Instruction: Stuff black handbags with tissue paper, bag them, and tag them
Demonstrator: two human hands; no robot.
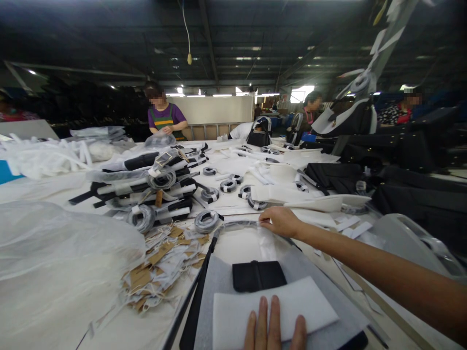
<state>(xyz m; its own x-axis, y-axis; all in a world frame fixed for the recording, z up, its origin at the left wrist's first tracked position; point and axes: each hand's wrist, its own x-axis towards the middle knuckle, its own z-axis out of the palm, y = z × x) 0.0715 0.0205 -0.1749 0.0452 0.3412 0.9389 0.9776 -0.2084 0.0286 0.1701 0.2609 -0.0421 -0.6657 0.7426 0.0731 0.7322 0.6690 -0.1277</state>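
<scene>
My left hand [272,325] lies with its fingers spread on a white foam sheet [310,304]. Beneath the foam is a thin pale sheet [219,277] over a black bag [191,316], whose edges show at the sides. A small black pouch [259,275] with a strap round its middle lies just beyond the foam. Farther up, my right hand [280,221] pinches the top of a clear plastic strip [267,243], next to the bag's plastic-wrapped handle [237,224].
Paper tags with strings [160,267] lie left of the bag. Behind them are wrapped straps [160,184] and coiled rolls [206,221]. Plastic film [65,262] covers the left side. Black bags [419,199] are piled at right. A person [166,116] stands across the table.
</scene>
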